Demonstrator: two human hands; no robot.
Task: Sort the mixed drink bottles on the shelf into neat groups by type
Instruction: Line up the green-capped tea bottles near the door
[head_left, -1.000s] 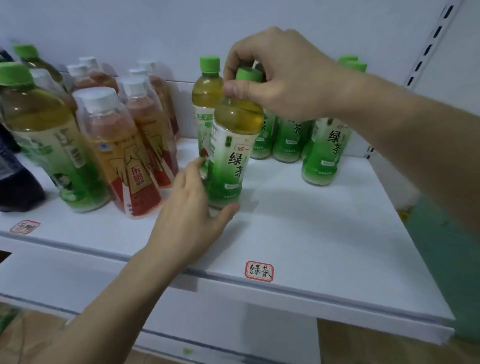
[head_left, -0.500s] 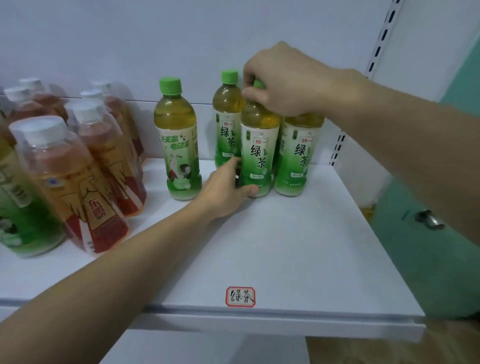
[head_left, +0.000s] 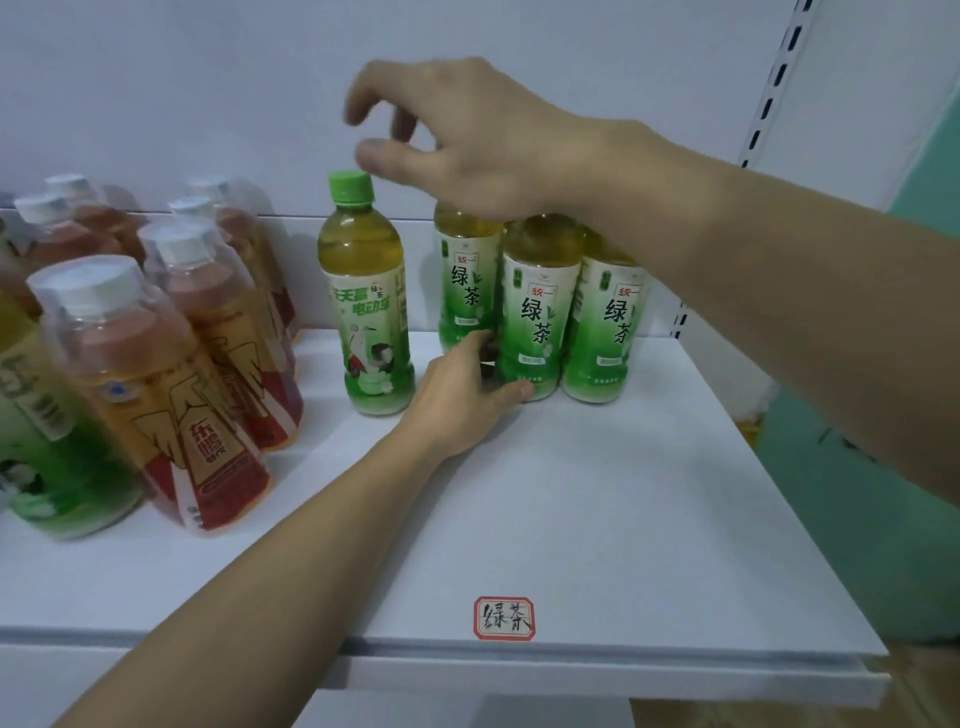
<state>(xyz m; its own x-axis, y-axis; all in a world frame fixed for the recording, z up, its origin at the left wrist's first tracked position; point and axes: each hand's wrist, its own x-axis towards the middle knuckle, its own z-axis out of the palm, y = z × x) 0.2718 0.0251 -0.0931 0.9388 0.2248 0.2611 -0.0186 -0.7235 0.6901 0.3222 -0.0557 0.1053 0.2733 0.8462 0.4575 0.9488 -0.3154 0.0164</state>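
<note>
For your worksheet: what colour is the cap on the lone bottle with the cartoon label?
Green cap, head view.

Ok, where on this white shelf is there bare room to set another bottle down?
Free: the wide white shelf front, between the green tea bottles and the red-bordered handwritten label. Crowded: left side, packed with orange white-capped bottles.
</note>
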